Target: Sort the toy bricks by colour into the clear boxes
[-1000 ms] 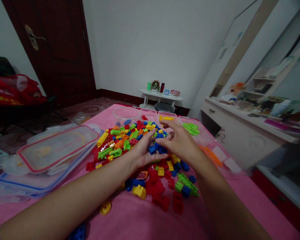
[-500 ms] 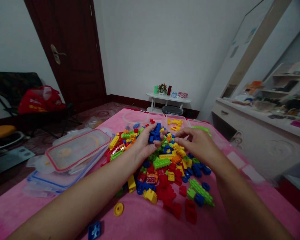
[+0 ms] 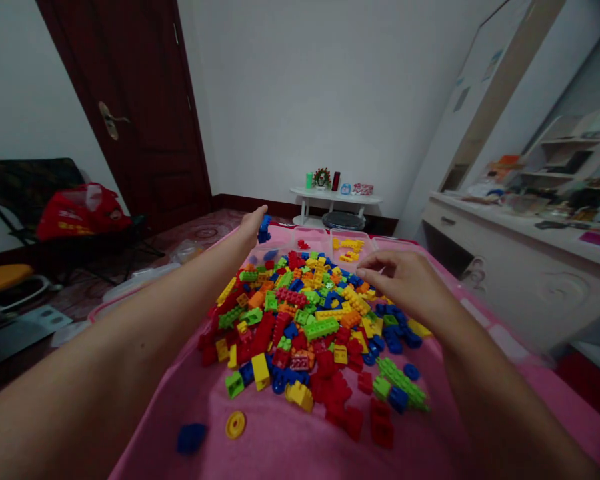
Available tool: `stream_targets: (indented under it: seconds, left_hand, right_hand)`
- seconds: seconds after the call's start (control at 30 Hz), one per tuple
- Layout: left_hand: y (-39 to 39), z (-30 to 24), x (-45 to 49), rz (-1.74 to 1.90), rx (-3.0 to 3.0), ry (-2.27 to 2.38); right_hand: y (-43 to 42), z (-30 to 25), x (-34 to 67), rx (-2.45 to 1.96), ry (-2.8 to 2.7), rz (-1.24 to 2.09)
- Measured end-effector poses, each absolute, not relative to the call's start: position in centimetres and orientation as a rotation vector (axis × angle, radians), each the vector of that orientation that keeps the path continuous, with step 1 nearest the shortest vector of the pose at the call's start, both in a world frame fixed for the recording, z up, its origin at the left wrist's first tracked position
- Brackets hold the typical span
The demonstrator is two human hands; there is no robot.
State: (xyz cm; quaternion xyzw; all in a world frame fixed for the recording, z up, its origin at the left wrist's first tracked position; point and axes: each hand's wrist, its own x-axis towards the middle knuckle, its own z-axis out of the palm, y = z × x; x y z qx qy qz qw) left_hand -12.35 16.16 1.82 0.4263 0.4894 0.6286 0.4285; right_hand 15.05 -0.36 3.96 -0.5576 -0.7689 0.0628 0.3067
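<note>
My left hand reaches out to the far left side of the table, closed on blue building bricks. Below it is a clear box holding a few blue bricks. My right hand hovers over the right far side of the heap of mixed building bricks. Its thumb and fingertips are pinched together, and whatever they hold, if anything, is hidden. Red, yellow, green, orange and blue bricks make up the heap.
Along the far edge, one clear box contains red bricks and another clear box contains yellow ones. Box lids lie at left, partly behind my left arm. A yellow wheel and a blurred blue piece lie near the front.
My left hand has moved away from the heap, left and farther out, carrying the blue bricks. My right hand stays almost in place, its fingers closer together.
</note>
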Motion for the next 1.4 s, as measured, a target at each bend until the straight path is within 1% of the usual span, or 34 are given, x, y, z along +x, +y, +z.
stream_targets:
  seconds: [0.1, 0.2, 0.27, 0.37, 0.43, 0.6, 0.67, 0.73, 0.8, 0.87, 0.97, 1.03, 1.07, 1.13, 1.23, 1.3, 1.4]
  left_hand:
    - [14.7, 1.0, -10.9, 1.627, 1.396, 1.308]
    - [12.1, 0.1, -8.0, 1.474, 1.749, 1.195]
    - [10.0, -0.7, -6.0, 1.336, 1.854, 1.089]
    - [7.4, -1.8, -3.9, 1.21, 1.982, 0.989]
    - [6.4, -2.4, -3.5, 1.16, 2.023, 0.956]
    - [6.1, -2.9, -4.4, 1.122, 1.966, 0.993]
    - [6.2, -2.8, -4.7, 1.16, 1.907, 0.993]
    - [5.9, -2.7, -4.6, 1.17, 1.791, 0.964]
    - [5.3, -2.4, -4.4, 1.132, 1.61, 0.889]
    - [4.5, -1.9, -4.2, 1.039, 1.373, 0.755]
    - [3.9, -1.1, -4.3, 0.779, 1.027, 0.555]
    - [4.3, -0.8, -4.8, 0.671, 0.863, 0.495]
    - [4.6, -0.6, -5.2, 0.673, 0.806, 0.49]
    - [5.4, -0.4, -6.3, 0.735, 0.729, 0.513]
    - [6.4, 0.3, -8.3, 0.843, 0.665, 0.546]
    - [6.8, 0.9, -9.5, 0.9, 0.651, 0.54]
    - [7.1, 1.5, -10.5, 0.95, 0.654, 0.519]
  right_hand:
    - [-0.2, 4.3, 16.4, -1.635, -2.07, 0.023]
    - [-0.2, 4.3, 17.6, -1.86, -2.191, -0.017]
    - [-0.5, 3.8, 18.0, -2.047, -2.27, 0.065]
    - [-0.9, 2.7, 17.9, -2.234, -2.304, 0.294]
    - [-1.0, 1.7, 17.6, -2.253, -2.302, 0.414]
    - [-0.8, 0.1, 17.7, -2.209, -2.345, 0.521]
    - [-0.6, 0.4, 17.9, -2.142, -2.408, 0.413]
    - [-0.4, 1.1, 18.0, -2.008, -2.463, 0.225]
    - [-0.2, 2.0, 17.5, -1.832, -2.409, 0.111]
    - [-0.2, 3.0, 16.5, -1.658, -2.25, 0.123]
    - [-1.0, 3.8, 14.2, -1.41, -2.014, 0.131]
    - [-2.0, 3.9, 12.2, -1.298, -1.969, 0.09]
    - [-2.7, 3.8, 11.0, -1.242, -1.989, 0.085]
    - [-4.4, 3.1, 8.4, -1.102, -2.134, 0.178]
    - [-7.7, 0.8, 4.3, -0.794, -2.517, 0.457]
    - [-9.8, -1.4, 1.8, -0.669, -2.694, 0.443]
    - [-11.7, -4.4, -0.7, -0.605, -2.835, 0.284]
